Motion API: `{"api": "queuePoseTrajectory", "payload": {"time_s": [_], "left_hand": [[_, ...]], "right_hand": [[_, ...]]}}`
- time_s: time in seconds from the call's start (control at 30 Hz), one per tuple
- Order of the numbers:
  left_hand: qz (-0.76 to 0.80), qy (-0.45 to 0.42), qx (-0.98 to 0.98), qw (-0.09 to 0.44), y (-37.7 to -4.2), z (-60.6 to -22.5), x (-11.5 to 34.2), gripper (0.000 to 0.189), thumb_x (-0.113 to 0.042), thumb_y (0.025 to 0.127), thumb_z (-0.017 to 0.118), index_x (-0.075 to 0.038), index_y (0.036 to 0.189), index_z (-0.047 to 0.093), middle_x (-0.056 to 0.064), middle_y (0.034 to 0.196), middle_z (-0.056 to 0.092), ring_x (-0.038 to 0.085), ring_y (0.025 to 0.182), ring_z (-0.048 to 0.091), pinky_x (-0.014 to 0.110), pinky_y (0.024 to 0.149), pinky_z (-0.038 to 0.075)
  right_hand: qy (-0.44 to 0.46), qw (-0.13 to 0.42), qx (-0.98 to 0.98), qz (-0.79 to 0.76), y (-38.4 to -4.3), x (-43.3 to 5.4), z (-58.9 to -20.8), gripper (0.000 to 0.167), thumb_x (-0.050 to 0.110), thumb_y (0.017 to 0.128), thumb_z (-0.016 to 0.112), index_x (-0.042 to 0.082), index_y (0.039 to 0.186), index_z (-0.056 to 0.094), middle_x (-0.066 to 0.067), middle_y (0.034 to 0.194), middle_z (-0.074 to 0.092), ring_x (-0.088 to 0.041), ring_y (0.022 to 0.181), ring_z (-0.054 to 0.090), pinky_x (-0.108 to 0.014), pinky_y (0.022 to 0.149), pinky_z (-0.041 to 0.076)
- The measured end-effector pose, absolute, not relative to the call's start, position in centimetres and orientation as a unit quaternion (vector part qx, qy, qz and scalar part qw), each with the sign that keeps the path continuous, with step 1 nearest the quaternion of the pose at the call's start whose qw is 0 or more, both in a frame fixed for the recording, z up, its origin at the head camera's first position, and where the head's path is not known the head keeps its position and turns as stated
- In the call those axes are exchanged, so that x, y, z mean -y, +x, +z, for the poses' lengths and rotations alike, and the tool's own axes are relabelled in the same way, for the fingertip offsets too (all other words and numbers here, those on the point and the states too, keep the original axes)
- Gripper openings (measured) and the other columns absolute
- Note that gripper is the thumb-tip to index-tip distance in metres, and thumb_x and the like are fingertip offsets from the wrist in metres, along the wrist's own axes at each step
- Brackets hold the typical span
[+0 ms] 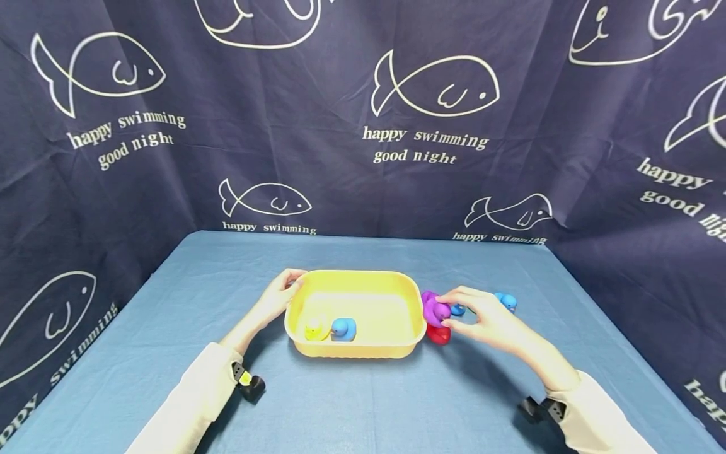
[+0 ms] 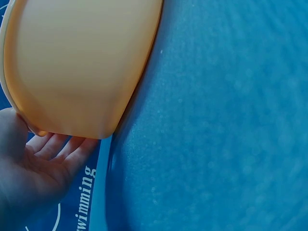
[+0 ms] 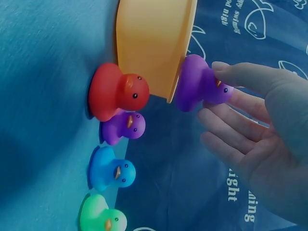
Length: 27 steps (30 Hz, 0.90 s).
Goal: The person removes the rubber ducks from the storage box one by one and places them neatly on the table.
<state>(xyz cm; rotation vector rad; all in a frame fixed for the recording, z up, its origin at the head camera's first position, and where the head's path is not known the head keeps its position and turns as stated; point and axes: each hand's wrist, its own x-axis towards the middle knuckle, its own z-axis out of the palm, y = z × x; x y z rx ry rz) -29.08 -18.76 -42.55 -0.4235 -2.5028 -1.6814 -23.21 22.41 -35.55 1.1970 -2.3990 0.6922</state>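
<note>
With right fingers half-closed on a rubbery purple duck, gripping oblong yellow plastic tub's far-left corner with left hand, likely for steadiness.

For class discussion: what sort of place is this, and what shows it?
Probably a makeshift recording booth: dark fish-printed fabric hangs round three sides of a blue-covered table, and black wrist-worn devices look like cameras.

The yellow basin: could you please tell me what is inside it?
A yellow duck and a blue duck sit in the basin near its front wall, which hides their undersides.
</note>
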Motion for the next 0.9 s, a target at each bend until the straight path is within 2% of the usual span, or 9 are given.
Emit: {"api": "queuePoseTrajectory", "payload": {"time_s": [0.47,0.7,0.9], "left_hand": [[-0.561,-0.147,0.813,0.053,-29.2,-42.8,18.8,0.031,-0.012,0.098,0.047,0.007,0.122,0.049,0.027,0.121,0.056,0.032,0.104,0.058,0.016,0.079,0.046],[-0.562,-0.148,0.812,0.055,-29.1,-42.8,18.8,0.031,-0.013,0.098,0.047,0.007,0.123,0.049,0.027,0.121,0.056,0.033,0.105,0.057,0.016,0.078,0.046],[-0.558,-0.148,0.815,0.055,-29.1,-42.7,18.8,0.030,-0.012,0.098,0.047,0.007,0.122,0.050,0.027,0.120,0.056,0.033,0.105,0.057,0.016,0.079,0.046]], "right_hand": [[0.399,0.203,0.865,0.225,-23.2,-24.4,-36.6,0.039,0.005,0.066,0.081,0.007,0.104,0.069,0.000,0.098,0.067,-0.014,0.094,0.061,-0.002,0.089,0.035],[0.379,0.201,0.878,0.214,-23.3,-25.3,-37.2,0.038,0.008,0.068,0.081,0.009,0.105,0.069,0.002,0.099,0.065,-0.012,0.092,0.060,-0.002,0.087,0.035],[0.387,0.211,0.871,0.217,-23.6,-26.1,-37.7,0.039,0.004,0.066,0.081,0.007,0.103,0.069,-0.002,0.098,0.065,-0.011,0.087,0.061,-0.003,0.085,0.037]]}}
